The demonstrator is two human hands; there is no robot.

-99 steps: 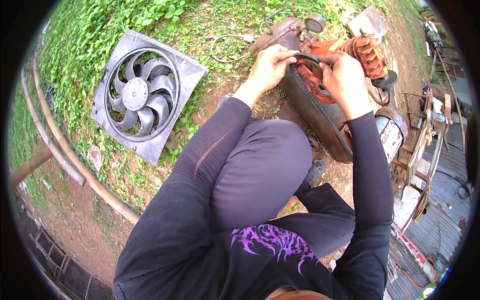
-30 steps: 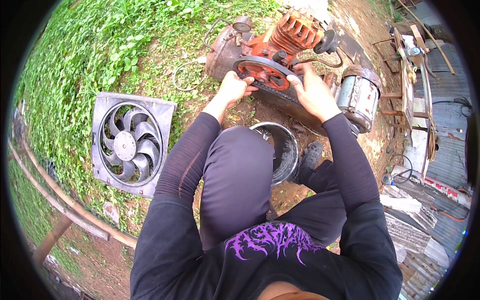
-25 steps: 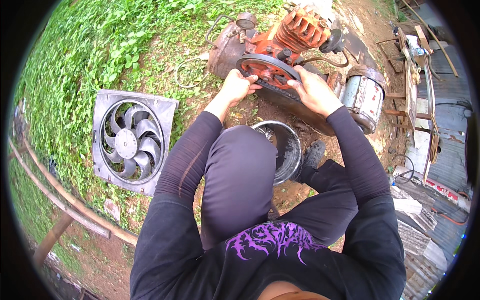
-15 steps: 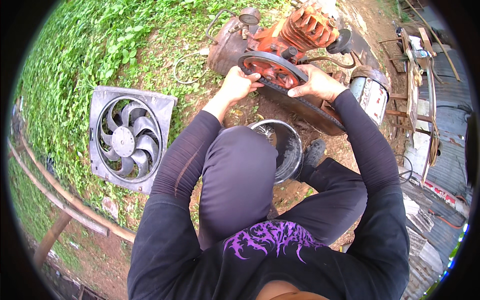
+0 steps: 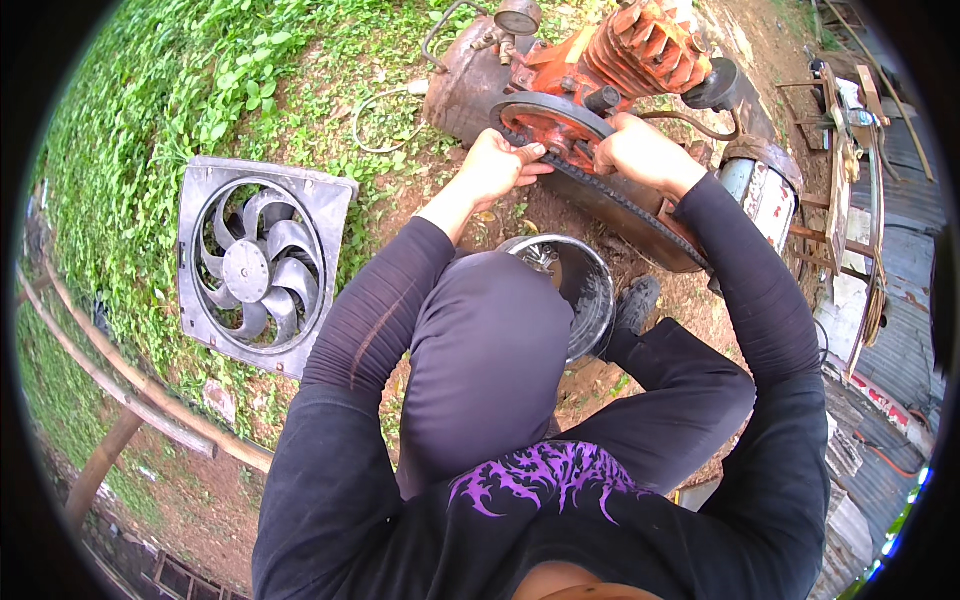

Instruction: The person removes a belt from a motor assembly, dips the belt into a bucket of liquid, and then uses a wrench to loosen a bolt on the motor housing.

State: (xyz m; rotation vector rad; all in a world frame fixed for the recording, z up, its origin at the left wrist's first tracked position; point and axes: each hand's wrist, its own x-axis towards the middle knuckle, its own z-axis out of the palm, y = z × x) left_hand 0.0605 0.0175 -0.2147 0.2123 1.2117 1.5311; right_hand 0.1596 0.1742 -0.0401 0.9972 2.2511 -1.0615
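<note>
An orange air compressor (image 5: 635, 55) sits on a rusty brown tank (image 5: 460, 95), with a pressure gauge (image 5: 517, 18) on top. A black cogged belt (image 5: 640, 205) runs from its orange and black flywheel (image 5: 550, 115) down toward a pale motor (image 5: 760, 200) at the right, which my arm partly hides. My left hand (image 5: 500, 168) pinches the belt at the flywheel's lower left. My right hand (image 5: 645, 155) is closed on the flywheel's right rim, fingertips partly hidden behind the thumb and rim. A metal bucket (image 5: 590, 300) stands beside my bent knee.
A radiator fan (image 5: 260, 268) in a square frame lies on weeds at the left, near bamboo poles (image 5: 140, 390). A looped hose (image 5: 378, 147) lies behind my left hand. At the right are a wooden rack (image 5: 845, 220) and corrugated metal sheets (image 5: 895, 340).
The view has shifted, bringing the bucket into sight. Lately my hands have moved slightly up and right; my right hand has moved from the flywheel's lower right onto its upper right rim.
</note>
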